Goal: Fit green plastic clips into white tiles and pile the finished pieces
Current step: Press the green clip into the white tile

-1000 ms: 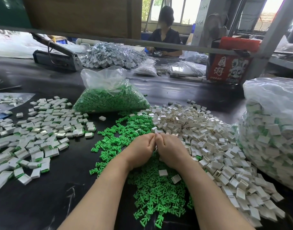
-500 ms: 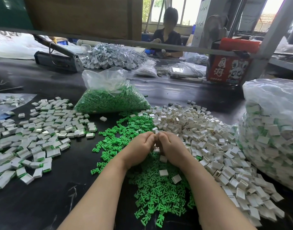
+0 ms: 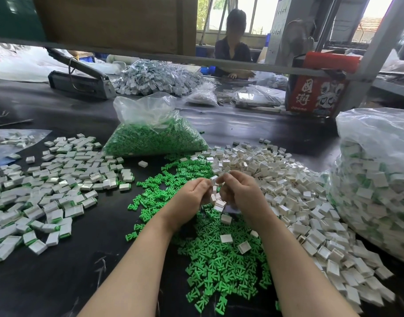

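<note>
My left hand (image 3: pixel 193 197) and my right hand (image 3: pixel 238 193) are raised together over a spread of loose green clips (image 3: pixel 219 259). Both have curled fingers around several white tiles (image 3: pixel 215 197) held between them; one tile (image 3: pixel 213 179) sticks up at the fingertips. A heap of plain white tiles (image 3: pixel 288 191) lies to the right of my hands. Finished white tiles with green edges (image 3: pixel 54 191) are scattered at the left. What the palms hide I cannot see.
A clear bag of green clips (image 3: pixel 155 136) lies behind my hands. A big bag of finished pieces (image 3: pixel 374 184) stands at the right edge. Farther back are a sealing tool (image 3: pixel 79 81), a grey parts heap (image 3: pixel 155 76), a red box (image 3: pixel 315 94) and a seated person (image 3: pixel 234 49).
My hands have parted slightly and lifted a little. White tiles now show between them, where before the knuckles were pressed together.
</note>
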Demonstrator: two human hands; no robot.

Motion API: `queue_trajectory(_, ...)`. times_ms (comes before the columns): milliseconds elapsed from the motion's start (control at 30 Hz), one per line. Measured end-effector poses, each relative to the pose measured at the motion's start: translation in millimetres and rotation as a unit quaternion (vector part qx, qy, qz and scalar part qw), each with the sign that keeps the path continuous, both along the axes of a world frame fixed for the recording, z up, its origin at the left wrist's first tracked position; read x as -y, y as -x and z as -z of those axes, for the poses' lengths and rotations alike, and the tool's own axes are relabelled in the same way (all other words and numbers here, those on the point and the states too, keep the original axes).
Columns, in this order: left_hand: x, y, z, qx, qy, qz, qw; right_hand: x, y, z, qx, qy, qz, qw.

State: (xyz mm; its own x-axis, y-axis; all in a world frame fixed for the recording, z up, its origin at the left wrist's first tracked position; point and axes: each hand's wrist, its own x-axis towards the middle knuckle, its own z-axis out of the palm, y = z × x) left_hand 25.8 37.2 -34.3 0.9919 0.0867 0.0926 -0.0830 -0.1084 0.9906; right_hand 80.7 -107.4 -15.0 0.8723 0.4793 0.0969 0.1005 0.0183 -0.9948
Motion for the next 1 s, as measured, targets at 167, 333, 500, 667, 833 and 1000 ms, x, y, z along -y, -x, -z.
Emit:
queue_trajectory(167, -0.4, -1.0, 0.6, 0.007, 0.01, 0.001, 1.0, 3.7, -2.4, -0.9, -0.039, -0.052, 0.002, 0.998)
queue_trajectory(333, -1.3, -1.7, 2.5, 0.003, 0.017, 0.001, 1.0, 2.9, -2.2, 0.5, -0.041, -0.049, 0.001, 0.998)
queue_trajectory(500, -2.8, -2.6, 4.9, -0.007, 0.021, 0.0, 1.0, 3.5, -1.2, -0.4, -0.04, -0.065, 0.006, 0.997)
queue_trajectory(667, -2.8, -3.2, 5.2, -0.001, 0.022, -0.005, 1.0, 4.4, -1.4, 1.9, -0.034, -0.051, 0.019, 0.998)
queue_trajectory(833, -5.3, -6.0, 9.4, 0.006, 0.018, -0.003, 1.0, 4.6, -1.0, 0.4, -0.036, -0.064, 0.008, 0.997)
queue_trajectory(1000, -6.4, -6.1, 10.8, 0.004, 0.014, -0.003, 1.0, 4.9, -1.0, 0.4, -0.038, -0.065, 0.008, 0.997)
